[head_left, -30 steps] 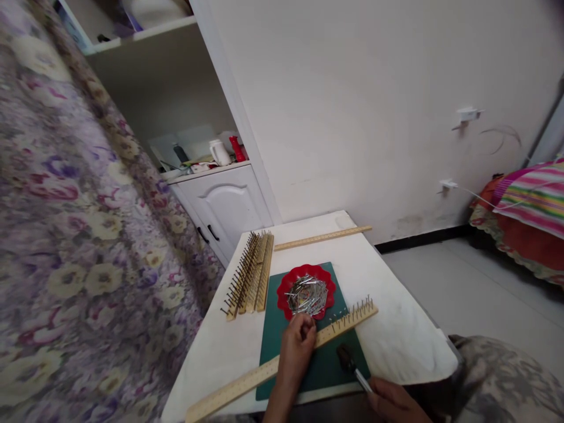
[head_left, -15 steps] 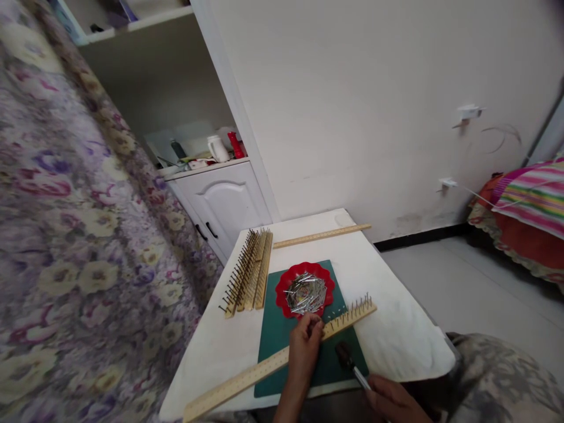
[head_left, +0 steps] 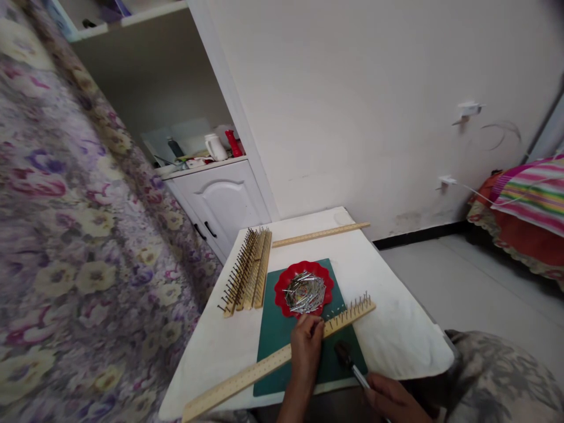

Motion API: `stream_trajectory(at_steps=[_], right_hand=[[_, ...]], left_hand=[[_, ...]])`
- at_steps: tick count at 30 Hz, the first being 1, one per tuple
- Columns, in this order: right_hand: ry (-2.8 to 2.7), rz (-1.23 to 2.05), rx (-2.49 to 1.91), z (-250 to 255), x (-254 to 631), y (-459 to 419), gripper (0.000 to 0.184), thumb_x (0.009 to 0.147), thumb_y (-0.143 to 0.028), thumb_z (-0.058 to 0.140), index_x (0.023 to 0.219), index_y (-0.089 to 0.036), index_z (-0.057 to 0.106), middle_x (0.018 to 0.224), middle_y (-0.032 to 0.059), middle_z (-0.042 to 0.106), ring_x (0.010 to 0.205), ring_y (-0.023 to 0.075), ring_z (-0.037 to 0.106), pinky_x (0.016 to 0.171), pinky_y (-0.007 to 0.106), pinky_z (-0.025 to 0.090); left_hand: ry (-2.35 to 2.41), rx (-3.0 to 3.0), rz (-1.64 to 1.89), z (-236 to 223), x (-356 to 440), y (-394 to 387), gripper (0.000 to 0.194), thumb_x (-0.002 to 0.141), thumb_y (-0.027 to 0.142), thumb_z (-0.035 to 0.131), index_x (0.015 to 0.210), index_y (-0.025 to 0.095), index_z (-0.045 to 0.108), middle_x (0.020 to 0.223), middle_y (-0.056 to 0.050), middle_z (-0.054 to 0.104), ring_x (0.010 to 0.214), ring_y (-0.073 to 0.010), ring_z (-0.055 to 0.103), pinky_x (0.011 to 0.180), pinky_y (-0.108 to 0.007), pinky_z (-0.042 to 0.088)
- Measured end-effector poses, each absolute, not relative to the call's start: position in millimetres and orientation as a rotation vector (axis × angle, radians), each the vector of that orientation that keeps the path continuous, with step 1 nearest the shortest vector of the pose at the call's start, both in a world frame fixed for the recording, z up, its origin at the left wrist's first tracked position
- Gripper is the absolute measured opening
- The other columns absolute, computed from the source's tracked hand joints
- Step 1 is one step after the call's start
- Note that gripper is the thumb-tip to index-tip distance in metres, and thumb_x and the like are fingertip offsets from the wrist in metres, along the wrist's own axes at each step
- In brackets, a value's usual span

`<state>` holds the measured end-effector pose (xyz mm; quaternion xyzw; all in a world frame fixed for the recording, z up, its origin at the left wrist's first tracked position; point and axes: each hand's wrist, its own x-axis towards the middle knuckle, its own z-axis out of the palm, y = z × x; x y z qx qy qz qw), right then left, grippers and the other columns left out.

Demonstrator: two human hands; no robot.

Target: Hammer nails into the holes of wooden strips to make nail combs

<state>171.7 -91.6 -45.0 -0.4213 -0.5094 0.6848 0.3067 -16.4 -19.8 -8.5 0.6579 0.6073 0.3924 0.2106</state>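
Note:
My left hand [head_left: 306, 346] is closed in a pinch over a wooden strip [head_left: 247, 379], beside its row of upright nails [head_left: 352, 308]. Anything between the fingertips is too small to make out. The strip has rows of small holes and lies slanted across a green cutting mat [head_left: 275, 320]. In my right hand [head_left: 392, 396] is a hammer [head_left: 348, 358], its dark head low over the mat, to the right of my left hand. Just beyond my left hand stands a red scalloped bowl [head_left: 282, 279] holding many loose nails [head_left: 305, 292].
Several wooden strips studded with nails [head_left: 249, 267] lie along the left of the white table [head_left: 392, 311]. Another bare strip [head_left: 321, 234] lies at the back. A floral curtain [head_left: 79, 235] hangs at left, by a white cabinet [head_left: 229, 200]. My knee [head_left: 497, 376] is at right.
Both hands, the hammer and the strip keep nearly the same places. The view has shifted very slightly.

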Motion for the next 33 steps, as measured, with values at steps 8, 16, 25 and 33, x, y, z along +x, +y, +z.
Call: stream_trajectory(at_steps=[8,16,25,33], right_hand=[[-1.312,1.875,-1.049,-28,171,-91,0.045,0.070,-0.065,0.054,0.069,-0.020,0.049,0.047,-0.0082,0.041,0.039,0.0071,0.035,0.037,0.020,0.021],[-1.250,1.805,-0.991,33,154,-71,0.031,0.085,-0.050,0.046,0.074,-0.020,0.046,0.040,-0.0101,0.051,0.023,0.0031,0.032,0.026,0.014,0.015],[-1.357,1.716,-1.005,26,132,-49,0.025,0.088,-0.041,0.043,0.075,-0.020,0.044,0.041,-0.0103,0.054,0.022,0.0033,0.035,0.024,0.012,0.017],[-1.396,1.711,-1.057,26,133,-53,0.025,0.088,-0.043,0.043,0.076,-0.020,0.044,0.042,-0.0110,0.052,0.023,0.0040,0.035,0.025,0.013,0.017]], left_hand=[[1.704,1.926,1.075,-12,-15,-19,0.019,0.084,0.023,0.047,0.071,0.018,0.060,0.073,-0.001,0.058,0.070,-0.0145,0.054,0.062,-0.022,0.035],[1.686,1.900,1.101,-16,-17,-20,0.020,0.083,0.021,0.047,0.070,0.018,0.061,0.071,-0.001,0.057,0.068,-0.0140,0.054,0.062,-0.023,0.037],[1.721,1.880,1.138,-22,-18,-20,0.021,0.080,0.019,0.047,0.061,0.017,0.056,0.065,0.000,0.053,0.062,-0.0127,0.051,0.057,-0.022,0.035],[1.735,1.881,1.086,-20,-17,-20,0.019,0.080,0.017,0.046,0.063,0.017,0.054,0.066,0.000,0.052,0.064,-0.0130,0.052,0.058,-0.022,0.034]])
